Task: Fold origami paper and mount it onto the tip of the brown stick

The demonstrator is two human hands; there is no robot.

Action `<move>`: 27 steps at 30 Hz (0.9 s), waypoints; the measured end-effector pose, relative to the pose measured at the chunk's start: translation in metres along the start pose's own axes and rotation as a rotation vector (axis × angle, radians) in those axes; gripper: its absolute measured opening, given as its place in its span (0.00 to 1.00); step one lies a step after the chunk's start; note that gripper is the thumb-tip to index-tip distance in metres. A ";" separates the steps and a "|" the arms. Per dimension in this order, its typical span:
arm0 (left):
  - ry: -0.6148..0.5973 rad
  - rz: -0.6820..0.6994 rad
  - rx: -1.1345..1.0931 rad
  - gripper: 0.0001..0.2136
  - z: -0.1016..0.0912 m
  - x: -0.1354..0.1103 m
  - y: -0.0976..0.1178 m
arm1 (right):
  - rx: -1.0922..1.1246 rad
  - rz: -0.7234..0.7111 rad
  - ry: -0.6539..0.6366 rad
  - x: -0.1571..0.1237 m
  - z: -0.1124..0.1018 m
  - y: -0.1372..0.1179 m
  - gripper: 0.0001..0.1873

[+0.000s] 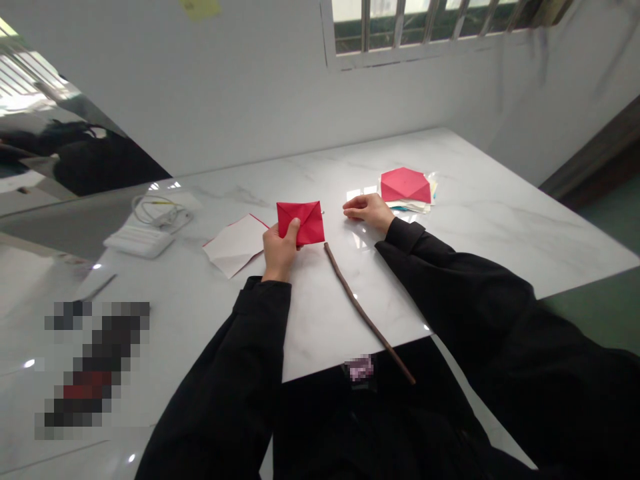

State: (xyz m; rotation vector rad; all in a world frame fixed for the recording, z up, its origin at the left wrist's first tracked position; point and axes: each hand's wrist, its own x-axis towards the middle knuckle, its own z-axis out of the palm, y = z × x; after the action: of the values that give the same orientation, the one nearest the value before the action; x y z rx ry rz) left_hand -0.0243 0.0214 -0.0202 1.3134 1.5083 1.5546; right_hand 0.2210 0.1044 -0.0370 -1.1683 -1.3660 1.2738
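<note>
Black sleeves [220, 373] fill the bottom of the view, both forearms reaching out over a white marble-patterned table [500, 220]. Far left, a glass panel [65, 157] carries dark reflections. Below it, a pixelated patch [95, 363] hides whatever lies at the table's near left; too blurred to identify. Farther along the tabletop, a coil of thin white cable [160, 210] sits against a flat white rectangular block [139, 241], kind unclear. Next, a sheet of white paper [234, 245] with a red edge lies flat, just beside the left hand [280, 252].

Left hand narrowly closed, holding a red folded paper square [303, 223] over the tabletop, thumb [294, 230] pressed on its upper face, other fingers mostly out of sight behind it. Diagonal creases meet near the square's middle. Just right of this, a thin brown twig [367, 313] lies slantwise, its near end running past the table edge.

Right hand [367, 212] open, palm down on the tabletop, fingers together and pointing left, holding nothing. Nearest to it, a second red folded paper piece [405, 185], many-sided, tops a small stack of papers [407, 208]. Higher up, a barred window [420, 27] is set in the white wall [280, 87].
</note>
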 end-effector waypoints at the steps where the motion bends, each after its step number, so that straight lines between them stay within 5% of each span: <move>1: 0.000 0.001 -0.001 0.21 0.000 0.000 0.000 | 0.006 0.005 0.001 0.001 0.000 0.000 0.10; 12: 0.002 0.001 -0.001 0.21 0.000 -0.001 0.004 | 0.227 0.084 -0.031 -0.004 0.000 -0.002 0.12; 27: -0.011 -0.002 0.015 0.20 0.000 -0.002 0.004 | 0.227 0.086 -0.055 -0.009 0.003 -0.010 0.08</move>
State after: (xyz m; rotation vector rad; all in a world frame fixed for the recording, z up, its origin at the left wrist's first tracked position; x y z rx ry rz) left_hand -0.0230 0.0184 -0.0168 1.3263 1.5176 1.5353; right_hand 0.2190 0.0948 -0.0273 -1.0500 -1.1849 1.4906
